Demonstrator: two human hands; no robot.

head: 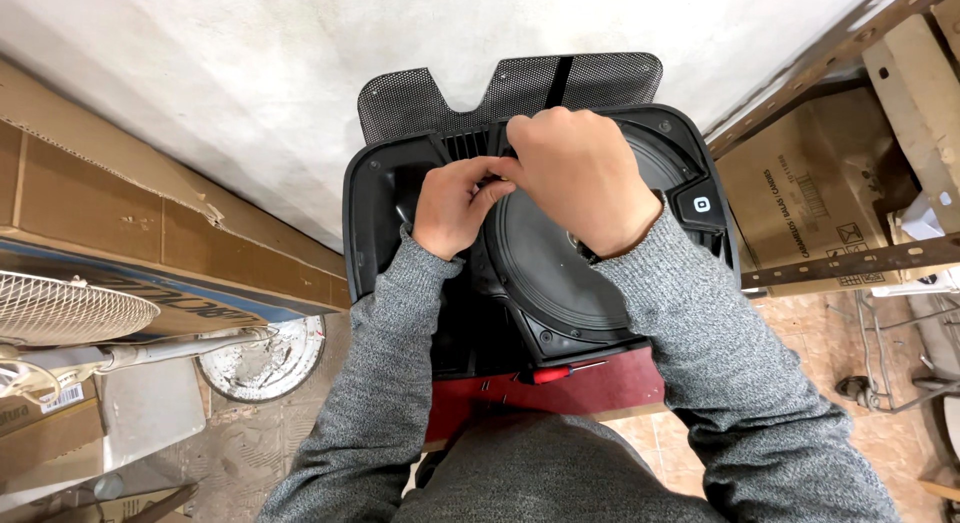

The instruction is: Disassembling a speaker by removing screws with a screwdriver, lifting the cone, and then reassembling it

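Hands first, head view: my left hand (pixel 455 205) and right hand (pixel 580 178) pinch together on something small I can't make out, at the far edge of the glossy black plastic speaker housing (pixel 385 198), beside its round cone (pixel 555 268) and perforated mesh grille (pixel 420 98).

White plastered wall (pixel 220 73) from 9 to 1 o'clock. Cardboard boxes (pixel 110 223) at 9, fan grille (pixel 60 308) below. Rusty metal shelving (pixel 850 263) at 3. Tiled floor (pixel 890 433) at 4, evenly lit.

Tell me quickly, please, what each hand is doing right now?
Left hand: fingers curled, pinching something small on the black speaker housing; cannot tell what.
Right hand: curled closed over the same spot.
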